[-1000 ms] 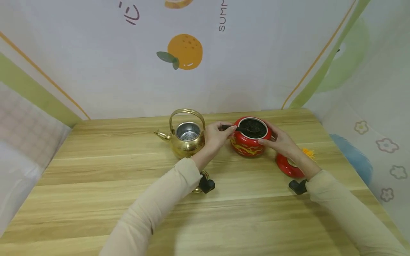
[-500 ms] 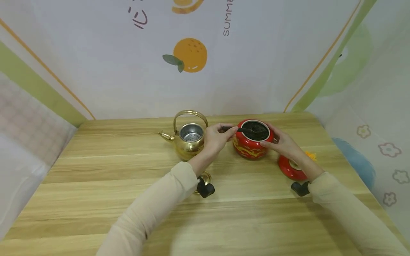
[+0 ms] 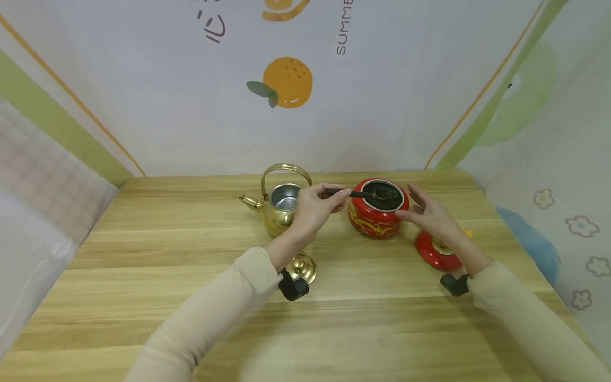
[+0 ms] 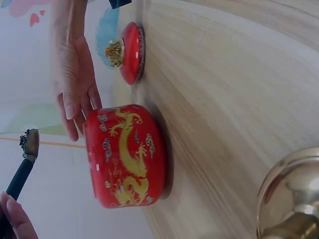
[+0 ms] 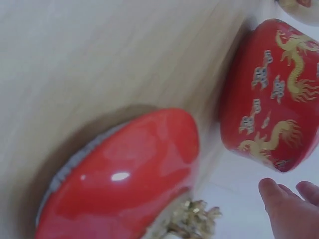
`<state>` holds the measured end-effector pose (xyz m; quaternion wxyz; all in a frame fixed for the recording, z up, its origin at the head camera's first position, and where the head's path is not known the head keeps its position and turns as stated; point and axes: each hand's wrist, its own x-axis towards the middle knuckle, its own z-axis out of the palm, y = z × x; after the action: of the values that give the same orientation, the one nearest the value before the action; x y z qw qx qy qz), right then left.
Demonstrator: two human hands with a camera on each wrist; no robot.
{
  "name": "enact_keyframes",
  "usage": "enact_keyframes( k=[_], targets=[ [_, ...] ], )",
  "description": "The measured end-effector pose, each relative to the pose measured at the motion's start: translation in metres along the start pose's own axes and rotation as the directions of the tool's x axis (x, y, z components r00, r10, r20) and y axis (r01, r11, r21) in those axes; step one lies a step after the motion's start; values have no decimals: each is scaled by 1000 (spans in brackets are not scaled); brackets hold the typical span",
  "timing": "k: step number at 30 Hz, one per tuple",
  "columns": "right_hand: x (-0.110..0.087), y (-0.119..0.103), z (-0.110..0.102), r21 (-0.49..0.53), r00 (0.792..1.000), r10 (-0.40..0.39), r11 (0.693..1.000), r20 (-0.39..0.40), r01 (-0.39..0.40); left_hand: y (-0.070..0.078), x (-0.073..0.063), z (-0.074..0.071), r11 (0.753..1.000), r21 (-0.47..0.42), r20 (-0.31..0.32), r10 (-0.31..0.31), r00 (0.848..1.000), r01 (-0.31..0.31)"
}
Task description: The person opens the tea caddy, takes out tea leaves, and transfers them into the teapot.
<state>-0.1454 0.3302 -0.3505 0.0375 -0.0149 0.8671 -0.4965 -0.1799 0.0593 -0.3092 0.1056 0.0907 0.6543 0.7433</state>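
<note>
My left hand pinches the black handle of a spoon, its bowl over the mouth of a red jar with golden dragons. In the left wrist view the spoon bowl carries dark tea leaves, above the jar's rim. More dark leaves fill the jar. Beside the jar's right side my right hand has its fingers spread and relaxed, holding nothing; a small gap parts them from the jar in the right wrist view. Left of the jar stands a brass teapot, uncovered, with a perforated steel strainer inside.
The jar's red lid, topped with a golden knob and orange tassel, lies under my right forearm. A round brass teapot lid rests on the wooden table near my left wrist. A printed cloth hangs behind the table.
My left hand has drawn the spoon up and left, raising its bowl from the leaves. My right hand has let go of the jar and moved slightly right. The view has shifted a little.
</note>
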Motion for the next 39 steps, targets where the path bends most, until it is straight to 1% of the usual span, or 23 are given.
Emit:
enact_keyframes(
  k=[3,6,8,13,17,23,24,28,32,34,39],
  targets=[
    [-2,-5,-1,-19,999,-28,999,-28,28,5,-4,-5,1000,-14,0,4,1000,-4],
    [-2,-10,0,-33,997,-65,997,-53,63,11,-7,-12,1000,-10,6,9,1000,-9],
    [-3,-15,2,-34,994,-85,996,-68,83,15,-10,-17,1000,-3,0,9,1000,-9],
    [-3,-30,11,-18,986,-141,990,-88,140,25,-18,-34,1000,20,-34,-8,999,9],
    [1,-40,23,3,976,-199,980,-89,200,31,-26,-51,999,26,-54,-23,998,25],
    [10,-52,42,20,966,-259,965,-21,260,35,-38,-77,999,35,-92,-10,996,13],
    [12,-53,45,17,964,-265,964,2,265,35,-40,-81,999,38,-99,-11,995,15],
    [21,-58,60,-9,963,-267,963,41,268,35,-46,-101,998,55,-133,-24,991,31],
    [29,-61,75,-9,963,-263,964,62,264,34,-50,-119,996,85,-161,-22,987,36],
    [33,-63,82,-7,960,-272,962,73,273,33,-51,-127,994,99,-174,-19,985,36],
    [45,-64,100,-15,951,-296,954,86,299,31,-53,-141,989,138,-211,-23,977,53]
  ],
)
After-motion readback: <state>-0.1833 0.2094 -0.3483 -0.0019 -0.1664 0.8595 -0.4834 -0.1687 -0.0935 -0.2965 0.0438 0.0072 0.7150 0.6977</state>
